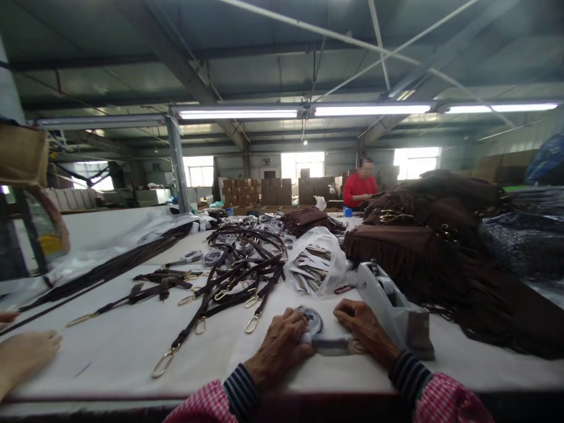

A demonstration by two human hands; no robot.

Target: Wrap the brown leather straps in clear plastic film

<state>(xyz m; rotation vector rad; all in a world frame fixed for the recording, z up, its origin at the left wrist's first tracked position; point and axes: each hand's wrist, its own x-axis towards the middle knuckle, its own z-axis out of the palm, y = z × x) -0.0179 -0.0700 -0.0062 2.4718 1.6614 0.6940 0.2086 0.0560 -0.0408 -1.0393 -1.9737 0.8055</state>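
Note:
On the white table in front of me, my left hand (282,341) rests with its fingers pressed on a coiled strap (314,322) wrapped in clear film. The strap's wrapped straight end (332,345) points right, passing under my right wrist. My right hand (363,329) is just right of the coil, fingers curled together; whatever they may pinch is too small to make out. Close beside it stands a grey tape dispenser (383,299). Left of my hands lie loose dark brown straps (240,270) with gold-coloured clips, in a tangle.
A clear plastic bag (315,261) of strips lies behind the coil. Brown fringed bags (400,247) are heaped to the right. Another person's hand (29,355) rests at the left edge. Across the table, a person in red (358,188) stands before stacked cartons (277,191).

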